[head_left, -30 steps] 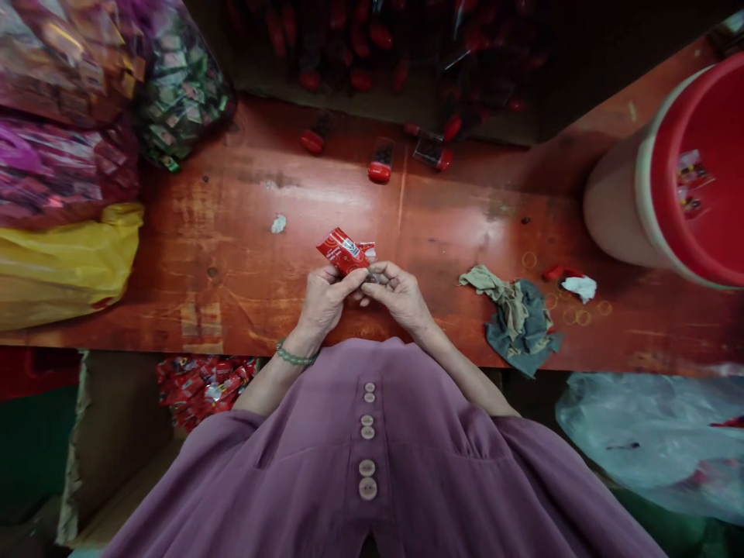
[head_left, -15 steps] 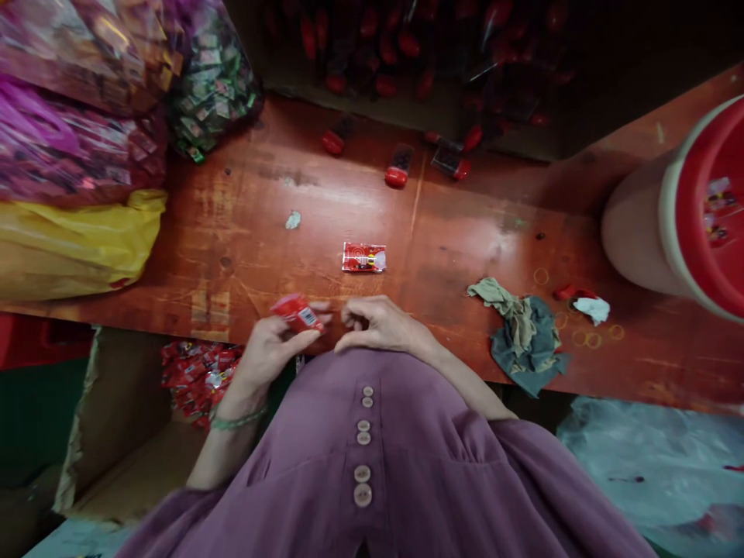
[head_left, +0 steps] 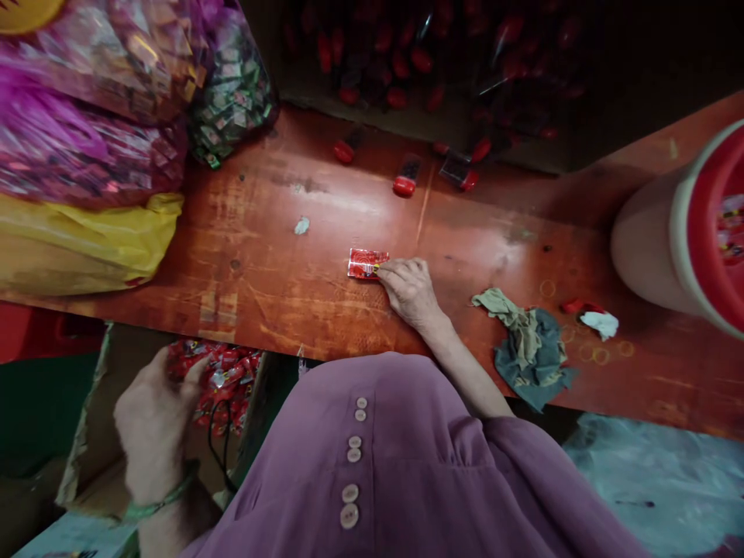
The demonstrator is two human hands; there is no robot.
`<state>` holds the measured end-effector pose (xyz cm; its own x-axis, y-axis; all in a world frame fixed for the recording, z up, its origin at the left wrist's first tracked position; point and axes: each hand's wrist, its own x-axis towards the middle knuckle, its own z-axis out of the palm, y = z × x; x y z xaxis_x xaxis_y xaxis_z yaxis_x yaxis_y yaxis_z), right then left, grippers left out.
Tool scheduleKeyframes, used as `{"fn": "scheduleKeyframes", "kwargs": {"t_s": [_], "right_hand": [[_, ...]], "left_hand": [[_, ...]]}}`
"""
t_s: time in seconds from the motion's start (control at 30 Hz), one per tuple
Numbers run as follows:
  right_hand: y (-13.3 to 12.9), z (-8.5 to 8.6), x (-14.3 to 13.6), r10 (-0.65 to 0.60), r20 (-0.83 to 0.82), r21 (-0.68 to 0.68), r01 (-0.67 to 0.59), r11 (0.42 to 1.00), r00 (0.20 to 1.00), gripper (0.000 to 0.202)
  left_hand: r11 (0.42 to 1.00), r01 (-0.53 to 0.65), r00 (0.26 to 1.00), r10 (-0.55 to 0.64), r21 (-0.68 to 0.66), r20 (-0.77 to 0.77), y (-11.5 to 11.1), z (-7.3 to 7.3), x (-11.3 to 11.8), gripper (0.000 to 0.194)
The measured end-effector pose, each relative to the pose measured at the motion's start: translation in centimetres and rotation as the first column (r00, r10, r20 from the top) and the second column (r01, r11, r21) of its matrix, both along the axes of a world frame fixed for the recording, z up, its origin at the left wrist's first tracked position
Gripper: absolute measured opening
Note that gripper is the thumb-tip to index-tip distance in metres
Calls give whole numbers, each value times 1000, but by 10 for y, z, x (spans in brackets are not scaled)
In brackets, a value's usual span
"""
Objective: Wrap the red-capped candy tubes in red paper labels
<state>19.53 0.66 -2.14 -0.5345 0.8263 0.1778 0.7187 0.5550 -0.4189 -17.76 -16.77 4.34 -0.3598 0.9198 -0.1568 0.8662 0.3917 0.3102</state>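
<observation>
A small flat red packet with printed markings lies on the orange-red table. My right hand has its fingertips closed on the packet's right end. Off the table's near edge at the left, my left hand hovers over an open cardboard box. Its thumb and fingers are apart, with nothing visible between them. Inside that box is a heap of red packets, partly hidden by the left hand.
Stuffed plastic bags and a yellow bag crowd the left. Small red-capped containers lie before a dark box of similar ones. A crumpled cloth, rubber bands and a red-rimmed bucket are rightward.
My left hand has moved left and down from the table edge to the box, and the red packet it held is gone from it. My right hand has reached forward onto the packet on the table.
</observation>
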Motion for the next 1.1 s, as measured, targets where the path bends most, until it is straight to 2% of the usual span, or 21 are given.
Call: {"fn": "scheduleKeyframes", "kwargs": {"t_s": [0.03, 0.07, 0.1, 0.17, 0.23, 0.3, 0.4, 0.5, 0.53, 0.6, 0.7, 0.77, 0.83, 0.9, 1.0, 1.1], "right_hand": [[0, 1, 0, 6, 5, -1, -6, 1000, 1000, 25], [-1, 2, -1, 13, 13, -4, -13, 1000, 1000, 25], [0, 4, -1, 21, 25, -9, -21, 1000, 999, 24], [1, 9, -3, 44, 65, -25, -43, 999, 997, 23], [3, 16, -5, 66, 116, -59, -60, 996, 991, 22], [5, 24, -6, 81, 151, -119, -64, 991, 985, 22], [10, 41, -3, 125, 145, -234, -89, 968, 981, 22], [32, 56, 8, 154, 113, -326, -110, 939, 982, 24], [44, 59, 13, 116, 129, -328, -68, 942, 985, 25], [73, 63, 25, -61, 223, -255, 118, 960, 973, 28], [121, 63, 39, -306, 439, -92, 381, 920, 845, 33], [146, 63, 42, -375, 534, -17, 453, 891, 757, 39], [161, 62, 42, -388, 562, 22, 456, 890, 730, 41], [168, 62, 39, -360, 566, 33, 416, 909, 742, 43], [168, 65, 35, -276, 577, 13, 329, 944, 768, 48], [160, 70, 37, -218, 588, -17, 281, 960, 779, 46]], "left_hand": [[989, 35, 994, -19, 145, -105, 20, -1, 23, 33], [952, 167, 983, -140, 258, -120, 41, -3, 49, 34], [886, 307, 952, -291, 348, -99, 63, -8, 76, 31], [713, 520, 829, -553, 470, -79, 104, -19, 126, 29], [581, 631, 723, -680, 514, -120, 134, -33, 162, 33], [507, 688, 663, -730, 519, -165, 153, -47, 180, 32], [454, 725, 622, -754, 517, -210, 164, -62, 184, 26], [434, 724, 617, -755, 537, -222, 168, -67, 182, 25], [441, 713, 627, -749, 545, -215, 169, -66, 182, 24], [464, 680, 654, -733, 567, -185, 171, -64, 184, 21], [483, 648, 672, -727, 589, -143, 174, -60, 187, 15], [484, 656, 662, -737, 579, -134, 175, -58, 188, 14], [483, 677, 654, -741, 554, -152, 177, -58, 188, 17], [492, 705, 651, -735, 511, -190, 177, -57, 190, 21], [526, 736, 651, -722, 427, -234, 178, -53, 194, 29], [562, 746, 651, -728, 357, -214, 178, -46, 198, 33]]}}
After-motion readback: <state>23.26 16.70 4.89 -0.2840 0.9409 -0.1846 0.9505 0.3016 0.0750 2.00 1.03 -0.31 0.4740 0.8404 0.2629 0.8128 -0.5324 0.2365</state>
